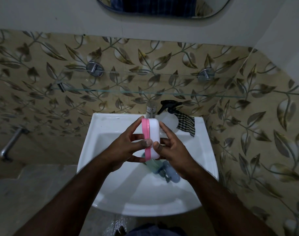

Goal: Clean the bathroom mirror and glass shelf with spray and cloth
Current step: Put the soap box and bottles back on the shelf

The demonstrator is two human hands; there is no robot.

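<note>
Pink-and-white box [150,138], probably a soap case, over my sink [109,123]. Left hand [126,147] and right hand [172,150] both grip it, thumbs on top.

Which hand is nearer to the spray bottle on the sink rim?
Right. The right hand grips the white side of the soap box, just below the spray bottle; the left hand holds its pink side, farther away.

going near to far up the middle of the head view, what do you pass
sink front rim → blue items in the basin → pink and white soap case held by both hands → tap → glass shelf → mirror
</note>
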